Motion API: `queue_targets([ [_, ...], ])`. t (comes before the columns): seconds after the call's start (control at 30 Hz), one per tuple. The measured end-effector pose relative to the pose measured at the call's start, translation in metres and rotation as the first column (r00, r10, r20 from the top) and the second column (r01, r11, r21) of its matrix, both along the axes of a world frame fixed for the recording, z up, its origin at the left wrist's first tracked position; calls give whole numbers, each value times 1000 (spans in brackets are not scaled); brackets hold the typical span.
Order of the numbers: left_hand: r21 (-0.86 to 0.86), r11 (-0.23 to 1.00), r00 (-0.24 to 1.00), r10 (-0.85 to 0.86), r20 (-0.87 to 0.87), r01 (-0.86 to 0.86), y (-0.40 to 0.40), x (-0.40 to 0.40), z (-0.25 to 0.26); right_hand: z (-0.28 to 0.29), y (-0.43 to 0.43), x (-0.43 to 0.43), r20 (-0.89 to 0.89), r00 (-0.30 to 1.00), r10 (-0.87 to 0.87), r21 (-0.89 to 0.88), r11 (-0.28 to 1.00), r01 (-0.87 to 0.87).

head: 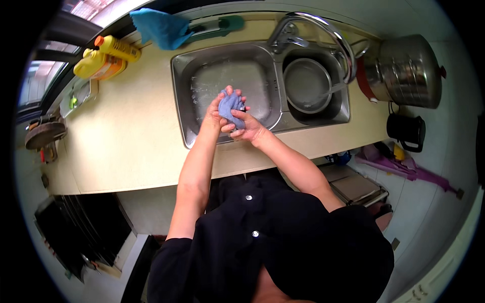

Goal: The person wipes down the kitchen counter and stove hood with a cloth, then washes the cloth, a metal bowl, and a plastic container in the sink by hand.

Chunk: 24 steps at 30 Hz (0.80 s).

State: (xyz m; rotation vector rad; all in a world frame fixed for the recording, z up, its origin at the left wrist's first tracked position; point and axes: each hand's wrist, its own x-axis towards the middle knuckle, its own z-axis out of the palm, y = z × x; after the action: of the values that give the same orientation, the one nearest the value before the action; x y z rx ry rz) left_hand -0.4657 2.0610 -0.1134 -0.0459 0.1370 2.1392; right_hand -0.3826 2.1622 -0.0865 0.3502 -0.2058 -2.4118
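A bunched blue cloth (230,106) is gripped between both hands, above the near part of the left basin (257,68) of a steel double sink. My left hand (214,111) holds it from the left, its fingertips curling over the top. From the lower right, my right hand (250,127) presses its thumb onto the cloth, with fingers wrapped beneath. Something small and dark shows at the cloth's right edge, too small to make out. Water droplets and wet streaks mark the left basin.
A round metal pot (307,85) stands in the right basin under a curved chrome faucet (337,34). Yellow bottles (100,64) and a blue cloth (161,28) are at the back left. A large steel pot (411,72) occupies the right end, near a black mug (405,130).
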Motion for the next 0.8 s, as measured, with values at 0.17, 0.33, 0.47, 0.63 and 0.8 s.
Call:
queue_targets([
  [0.17,-498,861,964,-211,-163,104,5,-31,30,15,13,-14,57,993,105,330,937,-118],
  [0.33,-796,605,665,-588,-461,-17,16,-45,63,38,4,-26,209,969,130,833,496,-247],
  [0.47,-810,459,448,-676,-585,-365,25,-43,44,28,-9,-29,192,979,70,961,187,-202],
  [0.63,-792,209,416,-758,-501,-573,39,-27,35,-26,-19,-33,234,970,59,864,-471,-180],
  [0.8,-740,18,503,-723,-474,-673,34,-14,1,-77,-34,-34,186,961,204,748,-663,-4],
])
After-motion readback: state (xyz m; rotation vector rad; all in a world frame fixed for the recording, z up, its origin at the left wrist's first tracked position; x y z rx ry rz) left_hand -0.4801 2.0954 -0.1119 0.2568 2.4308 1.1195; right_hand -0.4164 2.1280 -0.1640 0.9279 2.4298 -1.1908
